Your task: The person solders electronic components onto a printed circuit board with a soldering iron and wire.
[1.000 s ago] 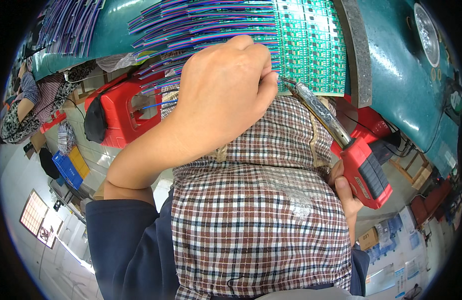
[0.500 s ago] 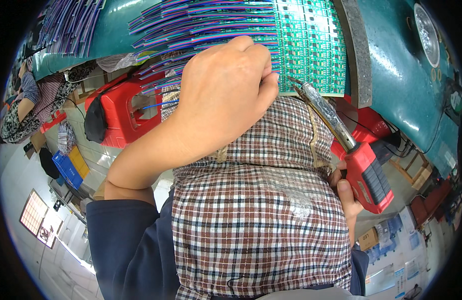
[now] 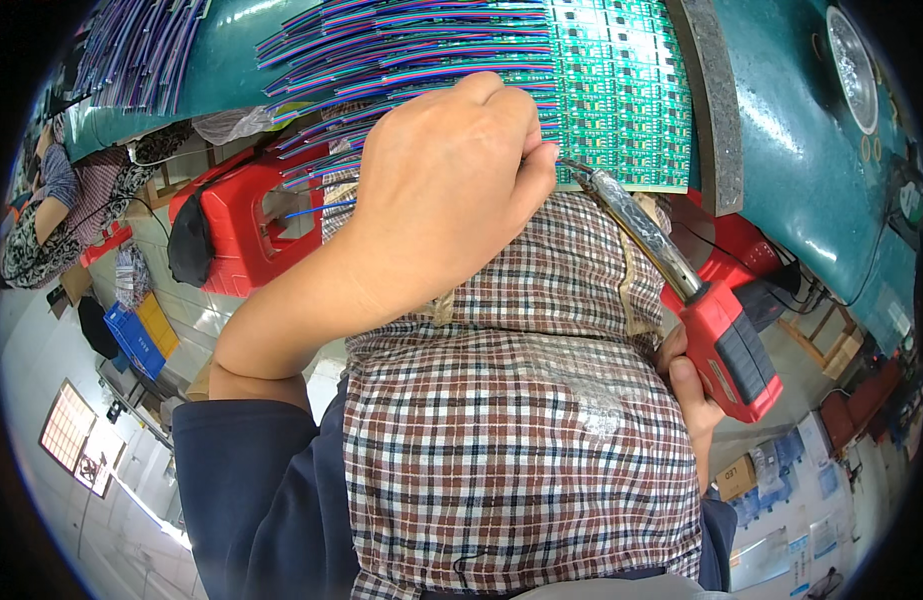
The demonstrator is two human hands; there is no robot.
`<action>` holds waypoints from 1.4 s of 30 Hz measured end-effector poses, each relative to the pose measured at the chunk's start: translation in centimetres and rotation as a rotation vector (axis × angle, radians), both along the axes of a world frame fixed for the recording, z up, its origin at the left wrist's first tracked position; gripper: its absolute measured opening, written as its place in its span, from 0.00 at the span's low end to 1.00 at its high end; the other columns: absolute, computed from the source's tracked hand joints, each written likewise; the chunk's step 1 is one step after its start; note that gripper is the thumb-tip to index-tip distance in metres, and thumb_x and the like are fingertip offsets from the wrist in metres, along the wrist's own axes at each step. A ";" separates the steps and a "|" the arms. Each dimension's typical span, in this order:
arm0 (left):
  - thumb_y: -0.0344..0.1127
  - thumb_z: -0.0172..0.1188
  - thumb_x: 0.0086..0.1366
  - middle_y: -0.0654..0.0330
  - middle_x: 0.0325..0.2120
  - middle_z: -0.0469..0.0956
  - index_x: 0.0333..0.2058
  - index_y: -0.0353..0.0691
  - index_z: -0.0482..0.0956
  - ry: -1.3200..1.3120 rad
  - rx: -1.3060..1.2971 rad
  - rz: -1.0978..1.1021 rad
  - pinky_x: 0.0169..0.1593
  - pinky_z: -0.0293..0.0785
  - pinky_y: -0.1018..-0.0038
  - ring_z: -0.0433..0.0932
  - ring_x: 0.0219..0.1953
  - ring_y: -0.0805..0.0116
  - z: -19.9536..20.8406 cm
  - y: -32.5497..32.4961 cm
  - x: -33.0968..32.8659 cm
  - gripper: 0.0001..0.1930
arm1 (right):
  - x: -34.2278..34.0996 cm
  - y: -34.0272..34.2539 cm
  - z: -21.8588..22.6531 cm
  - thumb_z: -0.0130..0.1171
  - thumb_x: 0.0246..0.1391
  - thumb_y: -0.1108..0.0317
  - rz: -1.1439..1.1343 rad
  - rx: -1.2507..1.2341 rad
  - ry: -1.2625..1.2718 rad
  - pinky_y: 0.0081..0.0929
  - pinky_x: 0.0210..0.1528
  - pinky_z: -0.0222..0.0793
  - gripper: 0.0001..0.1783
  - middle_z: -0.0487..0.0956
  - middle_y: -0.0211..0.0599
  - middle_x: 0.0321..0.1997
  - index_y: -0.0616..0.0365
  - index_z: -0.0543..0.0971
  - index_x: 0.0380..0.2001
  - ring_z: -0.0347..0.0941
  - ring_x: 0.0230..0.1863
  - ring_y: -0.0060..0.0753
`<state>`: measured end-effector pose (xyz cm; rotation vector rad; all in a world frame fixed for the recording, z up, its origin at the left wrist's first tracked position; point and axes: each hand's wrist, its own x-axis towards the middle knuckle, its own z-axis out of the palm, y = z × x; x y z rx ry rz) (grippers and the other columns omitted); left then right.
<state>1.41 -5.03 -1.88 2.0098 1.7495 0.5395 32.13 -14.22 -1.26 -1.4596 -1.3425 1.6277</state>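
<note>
Left hand (image 3: 446, 165) curled, grip unclear; right (image 3: 689, 388) grasps soldering iron (image 3: 709, 322). I log teal table (image 3: 781, 190), red stool (image 3: 243, 240) left; iron shifted leftward.

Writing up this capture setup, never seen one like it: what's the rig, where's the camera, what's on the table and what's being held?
There is no robot: these are a person's bare hands. The view comes from the left one of two wide fisheye cameras worn on the head, looking down, so edges bend near the rim. Picture left is the person's left.

On the teal table lies a sheet of green circuit boards, with rows of thin coloured wires spreading leftward. A dark grey bar runs along the sheet's right side.

The right hand, partly hidden, holds a red-handled soldering iron, its tip near the boards. The left hand is curled over the wires; its grip is hidden.
</note>
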 end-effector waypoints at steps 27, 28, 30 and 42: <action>0.34 0.69 0.59 0.60 0.24 0.75 0.25 0.40 0.76 0.079 0.045 0.004 0.29 0.72 0.66 0.79 0.26 0.62 -0.3 -0.4 0.3 0.10 | 0.7 -0.1 -0.4 0.63 0.53 0.75 0.036 0.018 -0.055 0.29 0.42 0.74 0.14 0.82 0.36 0.34 0.67 0.82 0.44 0.78 0.34 0.30; 0.34 0.69 0.59 0.60 0.24 0.75 0.25 0.40 0.76 0.073 0.049 0.006 0.28 0.72 0.66 0.79 0.26 0.62 -0.3 -0.4 0.3 0.10 | 0.9 -0.1 -0.5 0.62 0.53 0.76 0.091 0.080 -0.081 0.30 0.43 0.74 0.15 0.82 0.36 0.35 0.68 0.81 0.45 0.77 0.35 0.29; 0.34 0.69 0.59 0.60 0.24 0.75 0.25 0.40 0.76 0.072 0.048 0.005 0.28 0.72 0.66 0.79 0.26 0.62 -0.4 -0.5 0.3 0.10 | 0.7 -0.4 -0.3 0.61 0.54 0.77 0.029 0.029 0.026 0.30 0.43 0.74 0.16 0.82 0.36 0.36 0.69 0.80 0.47 0.77 0.35 0.28; 0.34 0.69 0.59 0.60 0.24 0.75 0.25 0.40 0.76 0.066 0.047 -0.006 0.28 0.72 0.66 0.78 0.24 0.63 -0.4 -0.5 0.1 0.10 | 1.3 -1.1 -0.2 0.59 0.58 0.77 -0.077 -0.030 0.024 0.34 0.51 0.75 0.20 0.83 0.45 0.46 0.71 0.78 0.54 0.80 0.46 0.35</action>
